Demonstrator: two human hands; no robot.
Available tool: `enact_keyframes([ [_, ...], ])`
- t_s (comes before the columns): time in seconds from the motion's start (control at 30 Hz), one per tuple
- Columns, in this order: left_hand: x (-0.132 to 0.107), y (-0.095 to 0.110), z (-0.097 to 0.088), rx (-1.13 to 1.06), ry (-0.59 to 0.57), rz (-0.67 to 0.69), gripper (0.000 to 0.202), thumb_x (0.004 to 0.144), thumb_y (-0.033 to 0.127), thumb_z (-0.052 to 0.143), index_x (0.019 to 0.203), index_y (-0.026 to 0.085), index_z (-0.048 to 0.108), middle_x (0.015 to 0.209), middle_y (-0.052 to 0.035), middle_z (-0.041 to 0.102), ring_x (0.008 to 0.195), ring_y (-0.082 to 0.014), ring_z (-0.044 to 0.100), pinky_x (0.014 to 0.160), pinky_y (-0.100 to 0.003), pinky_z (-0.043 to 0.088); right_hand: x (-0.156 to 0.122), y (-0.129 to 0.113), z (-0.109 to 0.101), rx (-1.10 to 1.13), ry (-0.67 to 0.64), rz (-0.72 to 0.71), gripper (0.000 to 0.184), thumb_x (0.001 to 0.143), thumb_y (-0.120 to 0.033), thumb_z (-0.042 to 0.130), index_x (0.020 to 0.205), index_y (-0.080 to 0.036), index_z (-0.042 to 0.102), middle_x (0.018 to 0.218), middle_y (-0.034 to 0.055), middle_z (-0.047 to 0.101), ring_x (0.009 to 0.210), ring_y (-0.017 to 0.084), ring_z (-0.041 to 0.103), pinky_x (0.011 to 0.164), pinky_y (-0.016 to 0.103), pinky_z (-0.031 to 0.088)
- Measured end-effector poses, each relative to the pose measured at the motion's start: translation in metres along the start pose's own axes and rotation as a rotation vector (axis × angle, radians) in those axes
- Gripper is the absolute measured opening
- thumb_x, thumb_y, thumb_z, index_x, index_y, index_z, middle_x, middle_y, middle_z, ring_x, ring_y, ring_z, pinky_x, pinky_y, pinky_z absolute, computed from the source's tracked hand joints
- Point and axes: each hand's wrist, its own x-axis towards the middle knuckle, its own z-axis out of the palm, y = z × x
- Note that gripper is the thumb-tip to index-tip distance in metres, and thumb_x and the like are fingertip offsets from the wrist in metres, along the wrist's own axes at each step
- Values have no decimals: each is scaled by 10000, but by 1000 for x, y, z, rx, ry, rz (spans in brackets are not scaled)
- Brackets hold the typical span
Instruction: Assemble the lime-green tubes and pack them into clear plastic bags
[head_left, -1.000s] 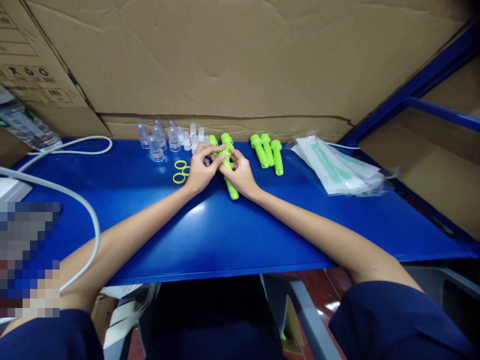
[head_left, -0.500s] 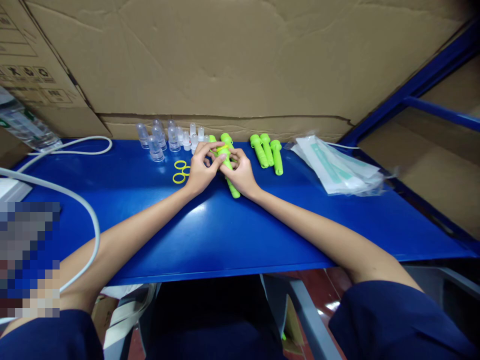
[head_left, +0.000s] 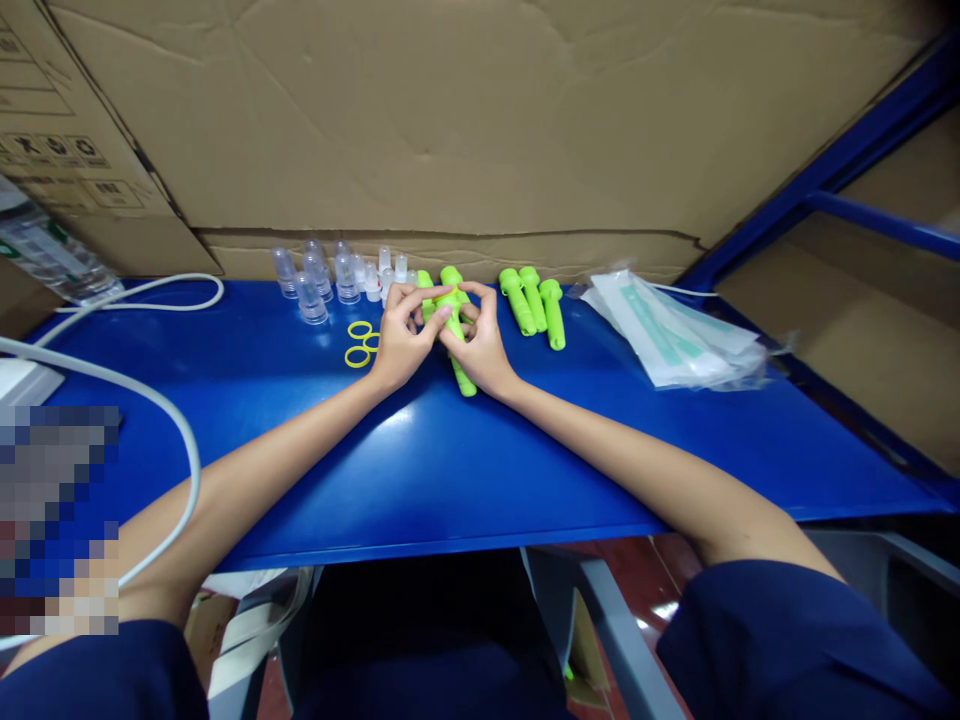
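A lime-green flashlight-shaped tube (head_left: 463,378) is held between both my hands above the blue table, its wide end pointing away from me. My left hand (head_left: 403,338) grips the head from the left, thumb and fingertips pressed to it. From the other side my right hand (head_left: 484,340) holds the same tube, its index fingertip on top of the head. A bit of yellow ring (head_left: 448,294) shows at that end, partly covered by the fingertips. More green tubes (head_left: 451,274) stand or lie just behind my hands. Left of my left hand lie loose yellow rings (head_left: 358,356).
Several clear plastic caps (head_left: 311,300) and small white-based clear pieces (head_left: 373,283) stand at the back left. Three green tubes (head_left: 517,300) lie right of my hands. Plastic-wrapped packets (head_left: 667,330) lie farther right. A white cable (head_left: 176,410) loops over the left side. Cardboard (head_left: 450,120) walls the back.
My right index finger has moved up and over onto the yellow ring at the tube's head. The ring now shows less. Everything else has stayed put.
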Motion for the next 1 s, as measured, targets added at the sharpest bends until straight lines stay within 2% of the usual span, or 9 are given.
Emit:
enact_keyframes([
  [0.4,0,-3,1,-27,-10,5,325,878,532,678,1023,254,763,896,-41,524,700,-112,477,564,-214,430,-1,-1,-1,-32,-15,-14,551,857,-547,671,1255,-308,373,1306,98,591,1025,207,677,729,336,620],
  [0.73,0,-2,0,-30,-28,16,245,908,441,663,993,240,773,894,-43,516,709,-117,481,581,-224,430,0,1,-1,-33,-17,-18,609,859,-510,689,1325,-311,352,1299,101,602,1078,213,674,748,341,626],
  [0.87,-1,0,1,-21,-31,3,286,907,492,656,977,227,739,906,-38,531,698,-110,493,585,-223,438,-1,1,0,-29,2,-6,596,863,-509,685,1299,-302,335,1332,112,578,1097,212,670,768,335,624],
  [1.0,-1,-3,4,-103,23,-46,434,816,569,740,1064,231,630,872,-6,517,644,-77,483,537,-196,402,-1,-1,0,-17,6,-33,592,868,-544,667,1267,-296,306,1351,129,550,1128,216,654,793,337,617],
])
